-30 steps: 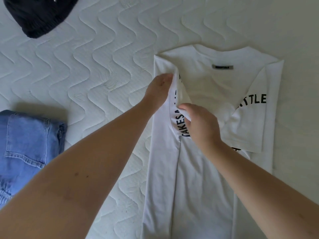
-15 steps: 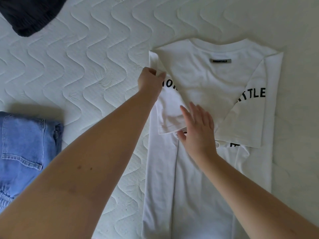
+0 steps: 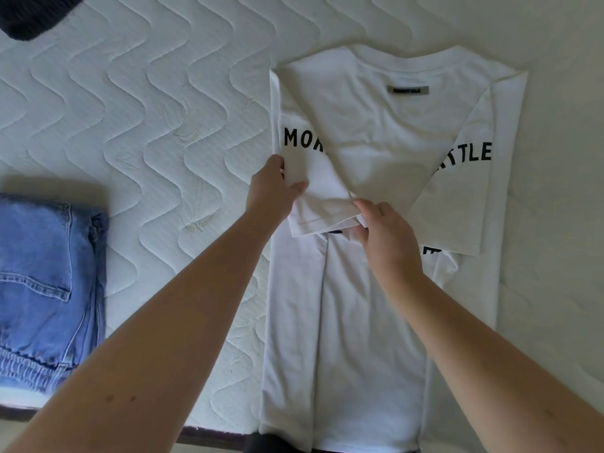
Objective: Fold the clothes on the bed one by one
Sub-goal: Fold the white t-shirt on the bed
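Both hands pinching folded sleeve of white T-shirt, left hand outer edge, right hand hem corner

A white quilted mattress is filling nearly the whole view, its stitching running in wavy lines across the surface. Soft, even light is falling over it, leaving only a faint shadow at the left. Toward the right the cover is looking smoother and paler. Along the bottom edge a dark strip is showing below the mattress, too narrow to tell what it is
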The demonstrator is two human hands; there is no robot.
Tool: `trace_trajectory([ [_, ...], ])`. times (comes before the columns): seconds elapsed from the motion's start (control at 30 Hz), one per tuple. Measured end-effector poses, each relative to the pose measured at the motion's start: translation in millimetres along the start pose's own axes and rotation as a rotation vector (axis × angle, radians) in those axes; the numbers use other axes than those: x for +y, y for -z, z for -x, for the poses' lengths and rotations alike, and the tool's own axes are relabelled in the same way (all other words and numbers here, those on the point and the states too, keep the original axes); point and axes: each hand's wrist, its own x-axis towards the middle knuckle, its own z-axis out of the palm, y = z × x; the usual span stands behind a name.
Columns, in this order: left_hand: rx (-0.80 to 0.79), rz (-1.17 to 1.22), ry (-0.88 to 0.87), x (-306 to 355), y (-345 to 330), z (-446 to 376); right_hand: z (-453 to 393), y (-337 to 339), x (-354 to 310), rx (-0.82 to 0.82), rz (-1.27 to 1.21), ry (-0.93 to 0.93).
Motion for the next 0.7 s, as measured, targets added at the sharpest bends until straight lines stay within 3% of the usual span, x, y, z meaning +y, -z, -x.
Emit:
trace_trajectory([
  [0.1,0.043,0.025,-0.017,-2,-5,6,7,2,9,0.008,0.082,-0.026],
  [0.27,0.088,0.007,-0.031,0,-10,14,7,9,13,0.177,0.235,-0.142],
  [0.43,0.329,-0.351,-0.270,0,-17,27,4,6,5,0.191,0.118,-0.220],
  [0.57,0.271,-0.494,-0.505,0,-28,29,-1,-3,0,0.006,-0.039,-0.191],
  [0.7,0.107,-0.689,-0.795,4,-30,12,-7,-8,4,-0.024,0.097,-0.119],
])
